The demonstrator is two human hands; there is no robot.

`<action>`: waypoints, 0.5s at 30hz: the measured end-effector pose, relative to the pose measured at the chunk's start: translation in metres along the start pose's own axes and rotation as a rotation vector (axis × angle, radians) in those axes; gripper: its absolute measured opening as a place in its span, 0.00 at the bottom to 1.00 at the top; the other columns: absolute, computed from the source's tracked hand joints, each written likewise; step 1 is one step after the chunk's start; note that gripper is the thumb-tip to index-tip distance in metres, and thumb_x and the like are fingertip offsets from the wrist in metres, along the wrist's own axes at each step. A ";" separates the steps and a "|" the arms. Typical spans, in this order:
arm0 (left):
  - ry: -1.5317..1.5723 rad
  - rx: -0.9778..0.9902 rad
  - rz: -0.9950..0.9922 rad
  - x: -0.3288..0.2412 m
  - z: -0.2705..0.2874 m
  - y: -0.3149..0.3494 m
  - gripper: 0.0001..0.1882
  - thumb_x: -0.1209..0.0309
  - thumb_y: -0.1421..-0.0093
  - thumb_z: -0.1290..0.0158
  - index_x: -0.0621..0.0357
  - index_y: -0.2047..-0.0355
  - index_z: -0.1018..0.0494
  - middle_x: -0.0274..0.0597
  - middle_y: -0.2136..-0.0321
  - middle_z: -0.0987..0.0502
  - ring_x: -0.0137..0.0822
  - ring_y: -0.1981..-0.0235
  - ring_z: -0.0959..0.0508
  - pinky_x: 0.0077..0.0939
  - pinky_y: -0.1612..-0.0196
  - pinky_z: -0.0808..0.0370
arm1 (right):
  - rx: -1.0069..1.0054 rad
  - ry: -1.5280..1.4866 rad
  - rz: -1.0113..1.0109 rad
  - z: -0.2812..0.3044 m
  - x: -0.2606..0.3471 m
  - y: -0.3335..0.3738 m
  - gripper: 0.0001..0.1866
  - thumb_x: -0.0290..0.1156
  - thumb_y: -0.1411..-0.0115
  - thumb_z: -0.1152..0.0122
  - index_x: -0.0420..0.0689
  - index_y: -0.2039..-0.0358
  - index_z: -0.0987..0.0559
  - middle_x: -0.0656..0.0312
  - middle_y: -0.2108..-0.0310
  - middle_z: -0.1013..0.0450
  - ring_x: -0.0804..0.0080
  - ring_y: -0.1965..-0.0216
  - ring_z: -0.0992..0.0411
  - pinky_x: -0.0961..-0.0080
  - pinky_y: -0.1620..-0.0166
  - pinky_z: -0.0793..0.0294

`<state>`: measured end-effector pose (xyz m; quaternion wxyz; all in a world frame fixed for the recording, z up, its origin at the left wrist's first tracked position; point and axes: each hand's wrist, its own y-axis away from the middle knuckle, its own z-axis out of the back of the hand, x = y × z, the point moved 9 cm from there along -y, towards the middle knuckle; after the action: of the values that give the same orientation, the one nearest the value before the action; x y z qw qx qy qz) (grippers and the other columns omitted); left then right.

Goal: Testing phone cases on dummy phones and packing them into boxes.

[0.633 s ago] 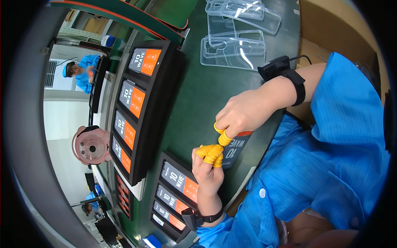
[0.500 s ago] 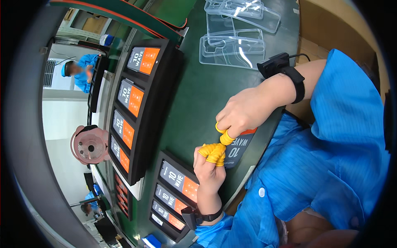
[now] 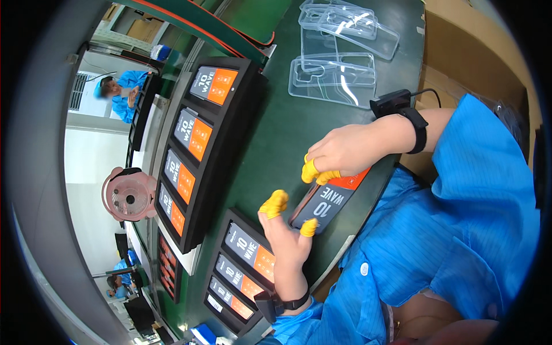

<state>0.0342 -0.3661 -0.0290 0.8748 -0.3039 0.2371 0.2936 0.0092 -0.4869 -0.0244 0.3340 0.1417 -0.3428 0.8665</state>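
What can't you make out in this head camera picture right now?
In the head view:
The loose phone: underside turned away.
Its orange end: partly behind the right hand.
Clear cases: overlap hides how many.
Blue object: cut off by the lower edge.
Reddish things in the far tray: too small.

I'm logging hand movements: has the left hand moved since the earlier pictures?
Yes: judged against the lower black tray, the left hand has opened, its upper yellow fingertips shifting slightly leftward, toward the tray.
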 end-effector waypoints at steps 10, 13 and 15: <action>0.347 0.058 0.532 0.038 -0.018 0.034 0.14 0.75 0.52 0.46 0.66 0.64 0.33 0.38 0.70 0.27 0.27 0.68 0.30 0.19 0.61 0.34 | -0.055 -0.094 -0.264 0.020 -0.021 0.013 0.14 0.33 0.51 0.45 0.38 0.66 0.31 0.55 0.71 0.32 0.57 0.69 0.33 0.71 0.65 0.32; 0.322 0.063 0.554 0.042 -0.018 0.035 0.16 0.75 0.52 0.45 0.66 0.63 0.34 0.37 0.69 0.28 0.26 0.67 0.30 0.19 0.61 0.35 | 0.163 -0.069 -0.365 -0.007 -0.036 0.026 0.14 0.38 0.52 0.45 0.41 0.70 0.28 0.57 0.76 0.31 0.58 0.71 0.32 0.70 0.68 0.32; 0.299 0.088 0.551 0.044 -0.018 0.037 0.17 0.75 0.52 0.45 0.66 0.62 0.35 0.38 0.68 0.28 0.27 0.65 0.31 0.19 0.60 0.35 | 0.088 -0.040 -0.324 -0.004 -0.032 0.026 0.12 0.35 0.53 0.45 0.40 0.71 0.28 0.55 0.75 0.30 0.57 0.71 0.32 0.68 0.69 0.32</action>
<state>0.0374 -0.3383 -0.0817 0.7300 -0.2298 0.4492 0.4610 0.0145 -0.5137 -0.0555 0.4560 0.2270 -0.2836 0.8125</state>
